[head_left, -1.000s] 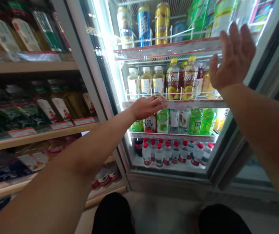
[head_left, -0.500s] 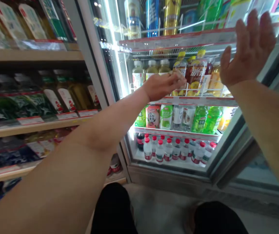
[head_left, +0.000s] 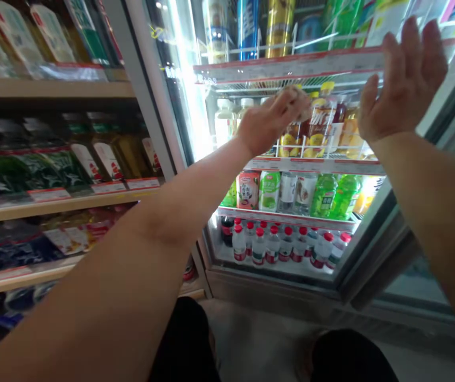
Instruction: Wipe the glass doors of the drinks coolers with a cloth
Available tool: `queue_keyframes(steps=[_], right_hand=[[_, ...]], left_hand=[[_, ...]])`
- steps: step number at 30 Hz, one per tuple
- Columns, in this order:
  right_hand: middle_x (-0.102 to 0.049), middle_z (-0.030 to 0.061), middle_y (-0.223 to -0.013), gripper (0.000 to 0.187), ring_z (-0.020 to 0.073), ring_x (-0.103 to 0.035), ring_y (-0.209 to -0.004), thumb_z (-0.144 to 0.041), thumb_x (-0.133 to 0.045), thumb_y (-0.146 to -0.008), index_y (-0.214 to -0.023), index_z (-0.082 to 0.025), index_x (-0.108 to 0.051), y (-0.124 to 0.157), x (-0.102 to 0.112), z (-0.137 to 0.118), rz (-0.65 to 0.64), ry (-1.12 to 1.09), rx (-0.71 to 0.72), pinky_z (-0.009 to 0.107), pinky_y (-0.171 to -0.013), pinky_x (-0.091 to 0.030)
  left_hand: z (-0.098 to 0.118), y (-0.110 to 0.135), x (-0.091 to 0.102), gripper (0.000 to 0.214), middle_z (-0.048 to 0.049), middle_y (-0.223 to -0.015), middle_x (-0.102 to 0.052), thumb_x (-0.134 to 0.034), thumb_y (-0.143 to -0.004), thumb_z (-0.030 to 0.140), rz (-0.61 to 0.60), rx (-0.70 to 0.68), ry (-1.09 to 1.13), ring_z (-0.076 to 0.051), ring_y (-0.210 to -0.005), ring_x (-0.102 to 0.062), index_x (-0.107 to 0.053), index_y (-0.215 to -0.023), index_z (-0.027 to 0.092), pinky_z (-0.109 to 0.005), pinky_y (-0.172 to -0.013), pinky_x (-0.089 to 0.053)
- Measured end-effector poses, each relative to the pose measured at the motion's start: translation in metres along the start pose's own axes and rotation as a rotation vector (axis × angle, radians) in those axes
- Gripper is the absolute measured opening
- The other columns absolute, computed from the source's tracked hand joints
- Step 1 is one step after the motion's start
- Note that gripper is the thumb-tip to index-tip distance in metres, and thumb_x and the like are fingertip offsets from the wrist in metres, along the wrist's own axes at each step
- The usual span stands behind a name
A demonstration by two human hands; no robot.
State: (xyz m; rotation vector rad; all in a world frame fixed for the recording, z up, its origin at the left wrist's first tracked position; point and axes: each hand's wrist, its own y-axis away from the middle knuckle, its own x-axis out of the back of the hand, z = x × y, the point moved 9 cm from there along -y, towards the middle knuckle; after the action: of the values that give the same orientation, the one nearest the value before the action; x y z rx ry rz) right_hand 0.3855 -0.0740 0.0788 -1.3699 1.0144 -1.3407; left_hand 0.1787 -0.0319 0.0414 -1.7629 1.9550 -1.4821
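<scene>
— How were the arms placed?

— Both were stretched forward toward the open fridge. The left arm ran up from the lower left, wrist slightly bent, with the left hand (head_left: 269,124) raised in front of the second shelf (head_left: 323,165). The right arm came in from the right edge, forearm angled upward, and the right hand (head_left: 404,79) was lifted high with its palm turned away.

— And the hands themselves?

— The right hand was flat and spread, fingers pointing up, set against the glass fridge door (head_left: 386,244) and holding nothing. The left hand's fingers (head_left: 293,101) were curled at the tops of the iced-tea bottles (head_left: 318,124), which stood in a row on that second shelf behind a white wire rail. Blur hid the fingertips, so I couldn't tell whether they gripped a bottle or only touched it.
</scene>
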Motion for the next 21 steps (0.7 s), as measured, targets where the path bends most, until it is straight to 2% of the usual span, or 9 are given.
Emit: queue_keyframes(steps=[2,6,8,10,12,14,16,18,21], right_hand=[[-0.025,-0.0003,-0.178,0.069,0.0266,-0.015,-0.168,-0.051,-0.028,-0.108,-0.17,-0.023,-0.037,0.001,0.002,-0.001,0.017,-0.021,0.009,0.055,-0.134,-0.021],[-0.025,0.0007,-0.178,0.071,0.0287,-0.017,-0.167,-0.05,-0.035,-0.106,-0.169,-0.02,-0.039,0.0,-0.001,0.003,0.009,-0.016,0.011,0.055,-0.134,-0.02],[-0.028,0.0014,-0.177,0.07,0.0291,-0.02,-0.167,-0.049,-0.038,-0.104,-0.168,-0.019,-0.042,-0.004,-0.001,0.006,0.027,-0.03,0.019,0.055,-0.135,-0.02],[-0.035,0.0033,-0.175,0.067,0.0296,-0.024,-0.165,-0.048,-0.039,-0.103,-0.163,-0.019,-0.049,-0.008,0.002,0.007,0.059,-0.063,0.024,0.055,-0.134,-0.022],[-0.046,0.01,-0.168,0.064,0.032,-0.035,-0.16,-0.047,-0.039,-0.102,-0.155,-0.017,-0.058,-0.01,0.01,0.002,0.1,-0.097,0.021,0.056,-0.132,-0.027],[-0.055,0.0157,-0.159,0.062,0.0338,-0.046,-0.152,-0.045,-0.039,-0.102,-0.152,-0.014,-0.059,-0.008,0.019,-0.016,0.124,-0.158,0.1,0.056,-0.129,-0.033],[-0.055,0.0152,-0.159,0.063,0.0343,-0.051,-0.148,-0.042,-0.042,-0.104,-0.16,-0.015,-0.05,0.001,0.021,-0.047,0.057,-0.263,0.282,0.056,-0.128,-0.037],[-0.048,0.0091,-0.167,0.07,0.0349,-0.048,-0.151,-0.04,-0.048,-0.103,-0.17,-0.024,-0.034,0.015,0.014,-0.074,-0.066,-0.383,0.44,0.057,-0.128,-0.04],[-0.04,0.0027,-0.172,0.082,0.0348,-0.04,-0.158,-0.038,-0.054,-0.103,-0.175,-0.035,-0.016,0.029,-0.002,-0.088,-0.168,-0.457,0.501,0.059,-0.131,-0.038]], left_hand=[[-0.002,-0.003,0.002,0.053,-0.0173,-0.156,-0.053,-0.027,-0.115,0.012,0.062,0.042,-0.006,-0.037,-0.141,-0.056,-0.048,-0.163,0.02,-0.049,-0.095,-0.061],[0.045,0.008,-0.029,0.05,-0.0118,-0.145,-0.062,-0.035,-0.112,0.007,-0.05,-0.275,0.091,-0.031,-0.138,-0.058,-0.054,-0.154,0.025,-0.043,-0.09,-0.062],[0.057,0.008,-0.037,0.051,-0.0103,-0.147,-0.062,-0.037,-0.111,0.005,-0.074,-0.32,0.123,-0.03,-0.136,-0.06,-0.054,-0.154,0.026,-0.041,-0.088,-0.062],[0.055,-0.002,-0.033,0.057,-0.0091,-0.15,-0.06,-0.037,-0.108,0.001,-0.039,-0.251,0.143,-0.028,-0.136,-0.06,-0.05,-0.158,0.025,-0.041,-0.093,-0.062],[0.048,-0.019,-0.021,0.061,-0.0086,-0.156,-0.057,-0.039,-0.107,-0.002,0.012,-0.149,0.169,-0.027,-0.139,-0.058,-0.044,-0.162,0.023,-0.044,-0.102,-0.059],[0.04,-0.036,-0.011,0.057,-0.0102,-0.16,-0.054,-0.044,-0.107,0.002,0.046,-0.029,0.223,-0.027,-0.142,-0.056,-0.042,-0.162,0.017,-0.045,-0.112,-0.054],[0.034,-0.048,-0.007,0.048,-0.0137,-0.157,-0.057,-0.046,-0.11,0.011,0.054,0.061,0.286,-0.024,-0.139,-0.058,-0.043,-0.158,0.011,-0.039,-0.113,-0.053],[0.031,-0.05,-0.007,0.046,-0.0174,-0.152,-0.06,-0.047,-0.11,0.017,0.072,0.106,0.354,-0.023,-0.136,-0.06,-0.043,-0.155,0.009,-0.037,-0.109,-0.055],[0.022,-0.032,-0.003,0.051,-0.0222,-0.15,-0.059,-0.051,-0.104,0.013,0.148,0.099,0.46,-0.026,-0.135,-0.061,-0.041,-0.154,0.01,-0.043,-0.108,-0.057]])
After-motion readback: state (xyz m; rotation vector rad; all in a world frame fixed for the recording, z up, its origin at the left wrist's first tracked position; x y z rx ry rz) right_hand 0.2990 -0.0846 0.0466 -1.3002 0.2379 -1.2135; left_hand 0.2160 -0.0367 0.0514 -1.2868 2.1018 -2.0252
